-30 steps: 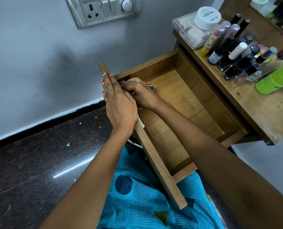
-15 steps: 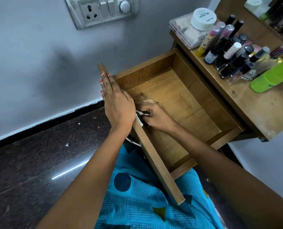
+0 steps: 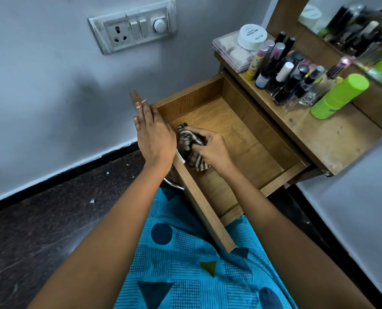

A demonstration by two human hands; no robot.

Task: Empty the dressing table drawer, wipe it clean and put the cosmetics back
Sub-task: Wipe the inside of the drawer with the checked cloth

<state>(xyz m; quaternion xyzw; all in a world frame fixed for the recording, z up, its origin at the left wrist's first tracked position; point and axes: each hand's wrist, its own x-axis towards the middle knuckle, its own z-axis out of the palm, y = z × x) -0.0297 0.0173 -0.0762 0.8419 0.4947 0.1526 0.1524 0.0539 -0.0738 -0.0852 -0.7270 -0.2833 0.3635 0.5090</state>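
Our right hand (image 3: pixel 210 150) has its fingers curled round a bunched cloth (image 3: pixel 189 143), striped brown and cream. We're pressing it to the drawer floor, right against the inside of the front panel (image 3: pixel 199 197), and much of it is buried under the palm. Our left hand (image 3: pixel 154 134) lies flat along the panel's top edge, fingers straight and together. It half covers a small white fitting we can't make out. A curved metal handle (image 3: pixel 174 185) peeks out below the wrist, mostly hidden.

The drawer (image 3: pixel 263 134) is boxy wood-grain laminate with a faint scratch on its floor. The cosmetics (image 3: pixel 286 79) stand crowded on the worn dressing table top (image 3: pixel 326 139): glossy dark bottles, a lime-green cylinder (image 3: pixel 339 97), and a round white jar (image 3: pixel 250 36) on a clear box (image 3: pixel 228 54). The mirror (image 3: pixel 352 23) above is blurred and cut off.
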